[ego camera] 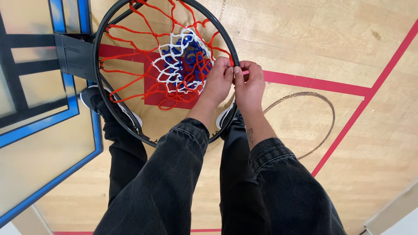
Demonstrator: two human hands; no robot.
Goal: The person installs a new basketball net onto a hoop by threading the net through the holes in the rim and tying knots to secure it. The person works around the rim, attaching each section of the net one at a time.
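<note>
Far below the grip: pale wooden gym floor (pixel 305 39) with red court lines (pixel 318 85). Left of it, clear backboard (pixel 39 143) edged in blue.

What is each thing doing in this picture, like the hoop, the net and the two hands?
Left hand: grip pinching a red net cord at the rim.
Right hand: grip pinching the same spot, touching the left hand.
Rim: black, fixed to the backboard.
Net: red, white and blue, bunched inside the rim.
Backboard: clear, blue-edged.
Wooden floor: marked with red lines.
</note>
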